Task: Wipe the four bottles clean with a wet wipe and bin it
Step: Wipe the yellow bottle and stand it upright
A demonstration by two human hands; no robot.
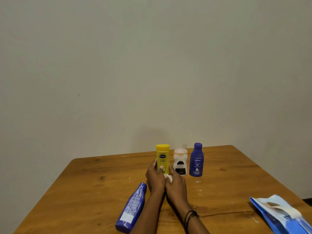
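The person's left hand (155, 177) is wrapping its grip around the lower half of the yellow bottle (162, 155), with the thumb lying across the front label and the fingers curling behind. The bottle is standing upright near the middle of the tabletop (84, 191), its yellow cap pointing up. The right hand (177, 182) is sitting just beside the left, touching it. Its grip is closing on a crumpled white wet wipe (169, 177), which is showing between the 2 hands at the base of the yellow bottle. Whether the wipe is actually touching the bottle is hard to tell. Dark wristbands (190, 216) are circling the right wrist.

Just to the right of the yellow bottle, a white bottle (180, 163) with a dark label is standing upright. Beside that a blue bottle (196, 160) with a white logo is standing too, so 3 bottles are forming a row toward the far edge. A second blue bottle (132, 208) is lying on its side to the left of the left forearm, cap end pointing away from the person. At the near right corner a blue and white wipe pack (280, 215) is lying flat with its flap peeled open. A plain pale wall (152, 65) is rising behind the tabletop.
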